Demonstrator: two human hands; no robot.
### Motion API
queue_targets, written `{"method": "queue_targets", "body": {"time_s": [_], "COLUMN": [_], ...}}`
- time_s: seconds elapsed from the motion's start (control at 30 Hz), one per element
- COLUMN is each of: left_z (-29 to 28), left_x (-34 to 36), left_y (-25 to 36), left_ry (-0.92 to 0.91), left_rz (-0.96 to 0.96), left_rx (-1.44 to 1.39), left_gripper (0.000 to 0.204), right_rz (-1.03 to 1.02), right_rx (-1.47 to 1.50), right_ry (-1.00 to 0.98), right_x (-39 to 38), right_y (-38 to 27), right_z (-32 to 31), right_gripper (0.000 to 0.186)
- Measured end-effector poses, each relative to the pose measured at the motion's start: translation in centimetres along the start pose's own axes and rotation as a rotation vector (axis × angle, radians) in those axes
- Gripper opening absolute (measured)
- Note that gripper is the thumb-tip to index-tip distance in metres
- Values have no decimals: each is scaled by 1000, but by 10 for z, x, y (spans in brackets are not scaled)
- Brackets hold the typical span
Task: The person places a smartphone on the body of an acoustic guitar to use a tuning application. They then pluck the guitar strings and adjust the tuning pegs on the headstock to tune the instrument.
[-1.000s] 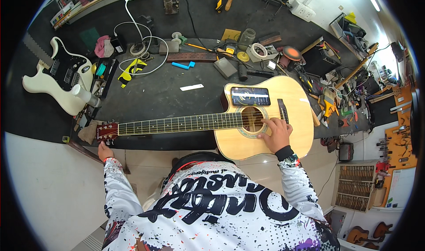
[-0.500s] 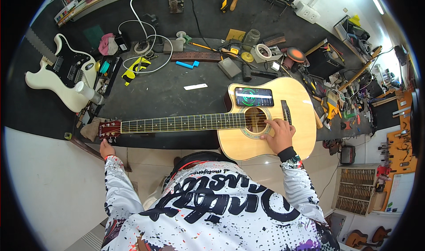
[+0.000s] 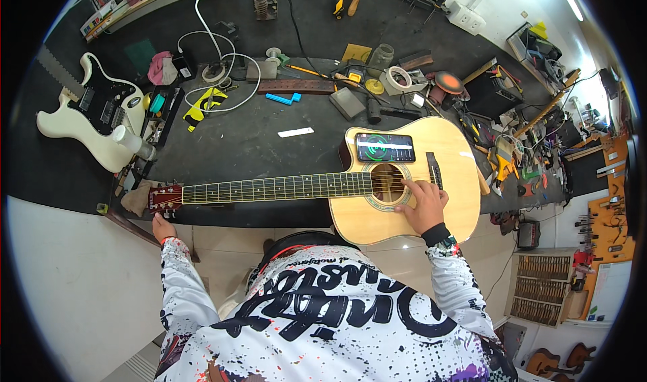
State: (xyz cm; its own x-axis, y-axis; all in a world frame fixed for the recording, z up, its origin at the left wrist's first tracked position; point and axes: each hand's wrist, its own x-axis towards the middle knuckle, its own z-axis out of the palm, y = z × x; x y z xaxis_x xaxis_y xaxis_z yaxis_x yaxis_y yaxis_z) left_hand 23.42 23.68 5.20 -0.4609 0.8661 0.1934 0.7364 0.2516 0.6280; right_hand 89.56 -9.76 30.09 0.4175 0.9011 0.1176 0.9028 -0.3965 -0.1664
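An acoustic guitar (image 3: pixel 354 221) with a pale wooden top lies face up along the bench's near edge, its neck (image 3: pixel 269 189) pointing left. At the dark red headstock (image 3: pixel 160 197), my left hand (image 3: pixel 162 227) is closed, its fingertips on a tuning peg at the near side; the hand partly covers that peg. My right hand (image 3: pixel 426 205) is over the near right rim of the sound hole (image 3: pixel 387 188), thumb and fingers apart, index fingertip at the strings. On the guitar's upper body rests a phone (image 3: pixel 385 148) with a green round graphic on its lit screen.
A white electric guitar (image 3: pixel 87 132) lies at the far left beside a white bottle (image 3: pixel 128 139). A crumpled cloth (image 3: pixel 137 200) sits by the headstock. Behind are a white cable (image 3: pixel 234 46), a blue string winder (image 3: pixel 282 99), a grey block (image 3: pixel 347 103) and masking tape (image 3: pixel 399 78). Tools clutter the right side.
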Motion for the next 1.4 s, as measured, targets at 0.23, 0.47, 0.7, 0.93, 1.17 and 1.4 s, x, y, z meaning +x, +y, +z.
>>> {"method": "queue_targets", "body": {"time_s": [0.23,0.47,0.7,0.93,1.17,1.4], "left_z": [-7,-15,-33,-32,-13,-4], "left_x": [4,-15,-36,-29,-28,8], "left_y": [-7,21,70,61,56,-28], "left_ry": [43,19,45,47,35,36], "left_rz": [-33,-3,-153,-175,-158,-13], "left_rx": [25,193,2,-10,0,84], "left_gripper": [51,39,42,43,43,51], "right_rz": [-28,-43,-39,-38,-13,-88], "right_rx": [-1,-26,-28,-34,-53,33], "right_ry": [12,8,-4,-9,-8,33], "right_x": [4,2,1,3,-3,9], "right_y": [-3,1,3,-1,1,-1], "right_z": [6,4,6,6,2,4], "right_gripper": [67,62,63,62,61,63]}}
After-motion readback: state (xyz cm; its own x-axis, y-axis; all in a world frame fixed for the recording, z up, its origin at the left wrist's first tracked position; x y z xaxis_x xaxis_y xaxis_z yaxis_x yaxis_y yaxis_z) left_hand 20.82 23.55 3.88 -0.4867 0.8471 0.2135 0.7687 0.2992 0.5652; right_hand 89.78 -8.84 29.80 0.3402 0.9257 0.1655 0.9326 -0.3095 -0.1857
